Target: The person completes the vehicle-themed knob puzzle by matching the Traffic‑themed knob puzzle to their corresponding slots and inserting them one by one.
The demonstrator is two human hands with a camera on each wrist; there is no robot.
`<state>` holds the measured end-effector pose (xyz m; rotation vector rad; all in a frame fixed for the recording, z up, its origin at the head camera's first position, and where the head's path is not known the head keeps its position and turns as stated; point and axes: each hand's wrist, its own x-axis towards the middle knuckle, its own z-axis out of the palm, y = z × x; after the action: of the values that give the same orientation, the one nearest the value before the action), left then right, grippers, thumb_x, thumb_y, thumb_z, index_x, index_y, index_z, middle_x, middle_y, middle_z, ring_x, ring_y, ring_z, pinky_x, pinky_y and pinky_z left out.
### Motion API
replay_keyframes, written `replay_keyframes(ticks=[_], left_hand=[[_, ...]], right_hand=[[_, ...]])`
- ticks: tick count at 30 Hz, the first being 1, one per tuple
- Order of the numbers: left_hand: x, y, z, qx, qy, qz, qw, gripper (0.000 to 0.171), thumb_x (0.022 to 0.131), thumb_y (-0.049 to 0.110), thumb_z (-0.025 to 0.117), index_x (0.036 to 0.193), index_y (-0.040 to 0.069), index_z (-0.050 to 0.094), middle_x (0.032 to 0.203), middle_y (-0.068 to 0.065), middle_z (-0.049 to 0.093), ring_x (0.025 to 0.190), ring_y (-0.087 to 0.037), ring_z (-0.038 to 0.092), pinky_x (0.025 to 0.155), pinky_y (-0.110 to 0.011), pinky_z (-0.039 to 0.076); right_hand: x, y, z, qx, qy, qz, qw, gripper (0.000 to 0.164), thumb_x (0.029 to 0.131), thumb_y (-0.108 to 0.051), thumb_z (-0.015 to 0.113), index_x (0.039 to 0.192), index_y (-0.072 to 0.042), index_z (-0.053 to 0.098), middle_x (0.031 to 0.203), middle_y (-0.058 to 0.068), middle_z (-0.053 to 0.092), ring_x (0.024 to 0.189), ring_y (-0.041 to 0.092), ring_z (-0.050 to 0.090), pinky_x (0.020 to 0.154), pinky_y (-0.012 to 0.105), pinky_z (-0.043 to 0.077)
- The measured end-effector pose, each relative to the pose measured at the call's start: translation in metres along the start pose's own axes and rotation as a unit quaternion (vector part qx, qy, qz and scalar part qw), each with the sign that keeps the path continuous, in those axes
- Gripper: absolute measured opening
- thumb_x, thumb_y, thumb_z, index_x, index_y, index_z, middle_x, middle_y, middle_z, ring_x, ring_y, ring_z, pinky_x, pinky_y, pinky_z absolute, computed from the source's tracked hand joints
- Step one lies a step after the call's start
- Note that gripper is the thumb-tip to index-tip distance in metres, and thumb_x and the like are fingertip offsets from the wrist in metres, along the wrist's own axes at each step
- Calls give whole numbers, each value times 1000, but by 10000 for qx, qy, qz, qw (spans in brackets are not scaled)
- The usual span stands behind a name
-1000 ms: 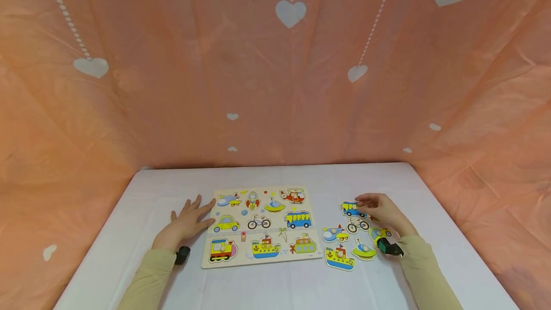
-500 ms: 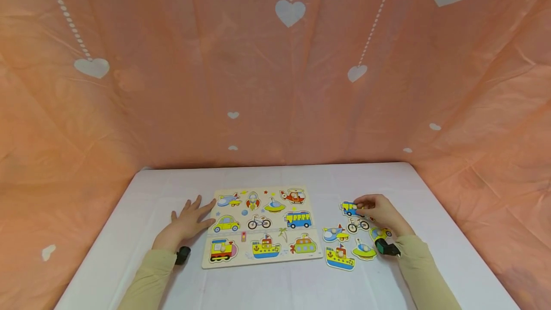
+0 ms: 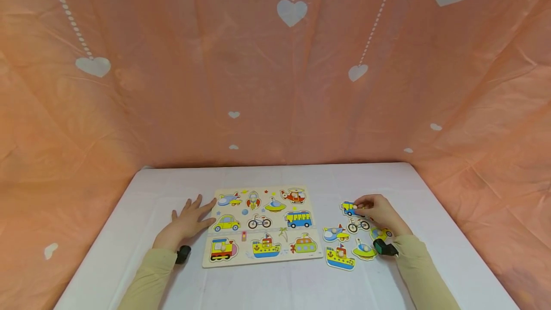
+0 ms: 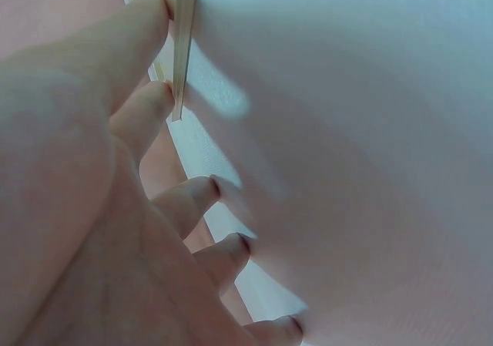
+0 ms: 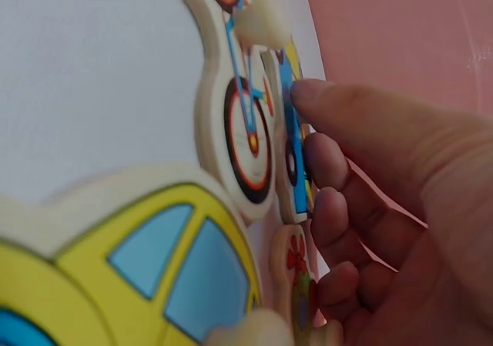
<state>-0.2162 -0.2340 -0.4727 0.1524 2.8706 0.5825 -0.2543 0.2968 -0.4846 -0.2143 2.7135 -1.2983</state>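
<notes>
"What is the right hand (image 3: 380, 212) doing?"

"Its fingers are curled in, and the thumb and fingertips pinch the bus piece (image 3: 347, 208) from above."

"And the left hand (image 3: 182, 227)?"

"Spread wide. Its thumb and 1 finger touch the left edge of the puzzle board (image 3: 244, 249); the other 3 fingers splay away from it, over the desk (image 3: 215, 295)."

"Where is the bus piece, exactly?"

"On the desk, to the right of the board and apart from it. It sits at the far side of the loose pieces, just beyond the bicycle piece (image 3: 358, 225)."

"Which way does it lie?"

"Picture side up, wheels toward the person. Its long axis runs roughly left to right, and the left end is the one that shows."

"The others nearby?"

"The plane piece (image 3: 336, 234), the ship piece (image 3: 340, 258) and the saucer piece (image 3: 364, 251) lie nearer the person, and the car piece (image 5: 208, 269) is below the right hand."

"Anything hard to make out?"

"The right end of the bus piece is covered by the fingers, and I can't see its knob. A piece with a red propeller (image 5: 300, 300) shows only in the right wrist view, partly behind the fingers. That view also cuts off the bicycle piece at the top and the car piece at the lower left."
</notes>
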Motion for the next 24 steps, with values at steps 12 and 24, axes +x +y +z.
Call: replay_keyframes(ticks=[12,24], left_hand=[[-3,8,-5,-26,-1,-44,10000,68,81,45,58,139,22,31,144,-23,10,128,-47,1,90,-70,-5],[-2,6,-4,-13,-7,-53,10000,69,80,47,58,139,22,31,144,-23,10,127,-48,1,89,-70,-5]], right_hand=[[-2,-6,-1,-281,77,-76,9995,16,79,-16,67,92,-5,65,77,5,59,68,19,51,55,24,43],[0,-6,-2,-182,82,131,9997,16,79,-15,67,91,-5,66,76,6,58,68,19,50,53,24,43]])
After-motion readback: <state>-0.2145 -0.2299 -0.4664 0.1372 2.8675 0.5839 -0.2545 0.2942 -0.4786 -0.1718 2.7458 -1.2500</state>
